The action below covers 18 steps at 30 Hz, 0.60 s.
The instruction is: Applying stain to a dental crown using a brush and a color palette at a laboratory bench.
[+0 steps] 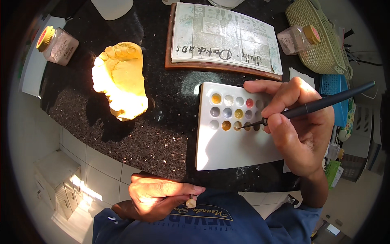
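In my right hand (301, 128) is a fine paintbrush (329, 102) with a black handle, pinched between thumb and fingers. Its tip points down into a bottom-row well of a white palette (227, 156), whose small round wells hold yellow, brown, red, grey and white colours. My right fingers cover some of the wells on the right. Close to my body, my left hand (156, 195) is closed on a small holder, mostly hidden by the fingers, with a cream tooth crown (191, 203) at its end. A yellow dental cast (129, 75) lies on the dark counter, partly in bright sun.
Behind the palette lies a paper-covered pad in a brown frame (223, 67). Yellow-lidded jars stand at the left (61, 48) and right (290, 42). A cream basket (325, 49) and a blue basket (340, 91) line the right side. The counter's front edge (95, 150) curves near me.
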Available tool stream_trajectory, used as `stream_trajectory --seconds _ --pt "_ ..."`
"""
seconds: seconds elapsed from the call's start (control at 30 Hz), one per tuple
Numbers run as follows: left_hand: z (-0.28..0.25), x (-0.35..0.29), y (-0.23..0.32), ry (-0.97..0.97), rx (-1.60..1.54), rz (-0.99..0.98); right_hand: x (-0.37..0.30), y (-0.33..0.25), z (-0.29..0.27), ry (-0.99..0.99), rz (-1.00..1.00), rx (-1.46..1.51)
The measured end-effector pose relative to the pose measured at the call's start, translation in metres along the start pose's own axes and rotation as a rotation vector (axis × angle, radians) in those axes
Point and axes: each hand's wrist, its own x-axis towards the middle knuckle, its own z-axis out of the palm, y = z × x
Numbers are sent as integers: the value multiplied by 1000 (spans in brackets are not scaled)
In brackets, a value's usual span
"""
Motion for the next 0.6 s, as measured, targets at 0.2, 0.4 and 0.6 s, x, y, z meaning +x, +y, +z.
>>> stream_trajectory --seconds 0.2,0.4,0.6 --pt "0 4 -2 -7 -19 58 -20 -36 -20 52 -4 -248" --pt "8 8 6 87 18 40 -68 -56 14 52 -202 -134" --pt "7 3 2 84 16 59 -84 -34 37 -112 -266 106"
